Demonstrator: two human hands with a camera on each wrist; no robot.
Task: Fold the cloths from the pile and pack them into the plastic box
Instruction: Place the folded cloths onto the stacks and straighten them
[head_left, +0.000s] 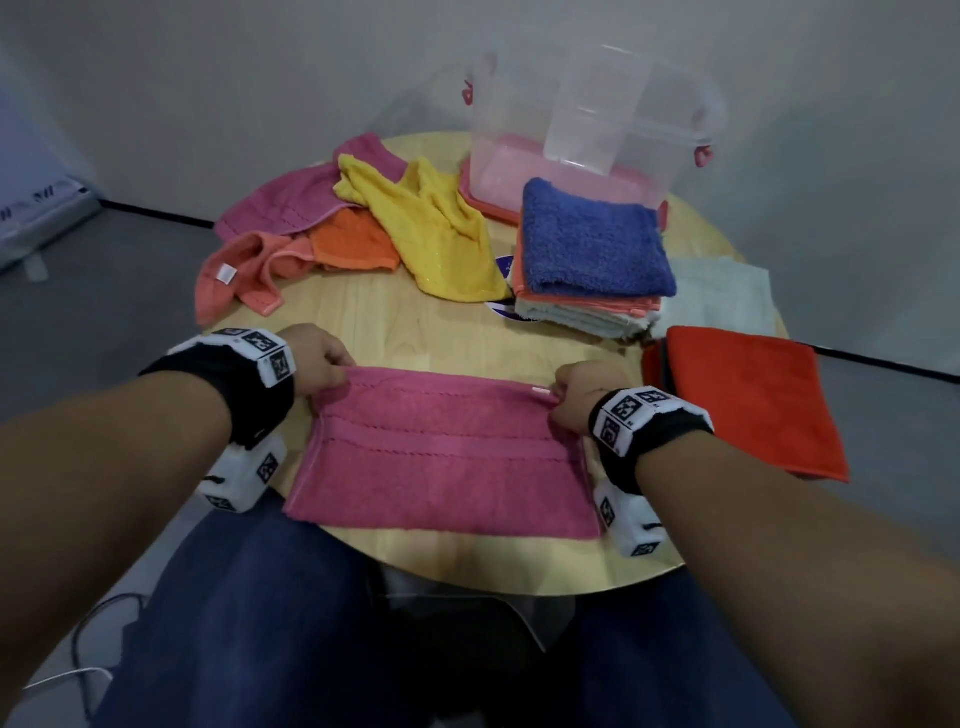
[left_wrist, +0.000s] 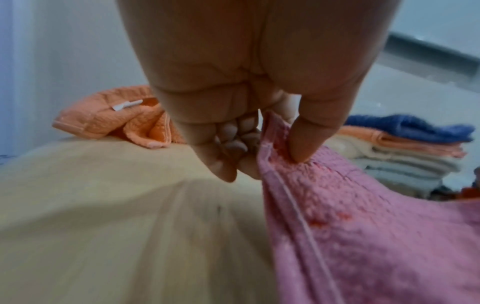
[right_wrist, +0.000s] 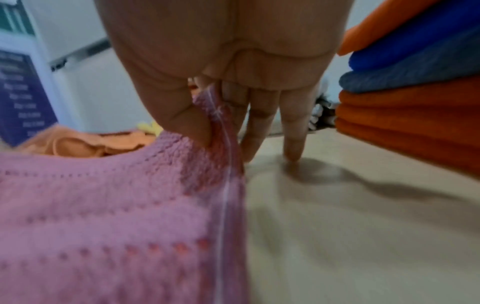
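Pink towel (head_left: 441, 457) lies flat at the table's (head_left: 415, 322) near edge; left hand (head_left: 319, 361) pinches its far-left corner, right hand (head_left: 579, 397) pinches the far-right one. Clear plastic box (head_left: 592, 119) stands far right.

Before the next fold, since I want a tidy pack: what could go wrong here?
1. The left hand and right hand only pinch the pink cloth by its far corners, so a corner could slip and skew the fold.
2. The cloth's near edge lies close to the table rim and might slide off.
3. The red cloth overhangs the table edge; a bump could drop it.
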